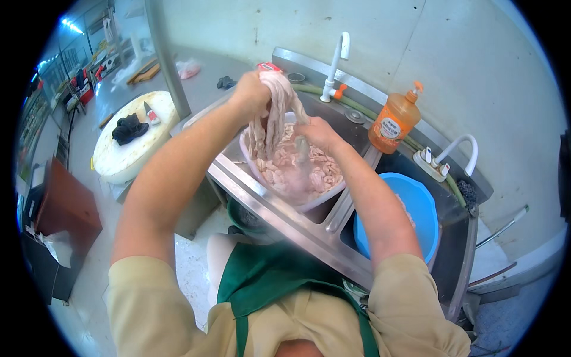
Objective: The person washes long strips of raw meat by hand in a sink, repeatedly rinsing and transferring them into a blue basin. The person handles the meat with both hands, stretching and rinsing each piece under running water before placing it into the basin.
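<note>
My left hand [253, 96] grips a bundle of pale pink intestines [277, 96], raised over a whitish plastic tub [250, 156]. The long folds hang down towards the tub. My right hand [319, 134] is closed at the end of one strand that stretches over from the bundle. Below its fingers a blurred greyish, tube-like length [303, 149] points down; I cannot tell whether it is a hose or tissue. More intestines [323, 165] fill the tub in cloudy liquid. The tub sits in the left basin of a stainless steel sink [272, 194].
A blue basin [421, 201] stands in the right sink bowl, below a white faucet [455, 154]. An orange pump bottle [395, 120] stands behind the divider, near another white tap [332, 71]. Left, a round chopping block [134, 163] bears a knife [151, 114] and black cloth-like item [129, 129].
</note>
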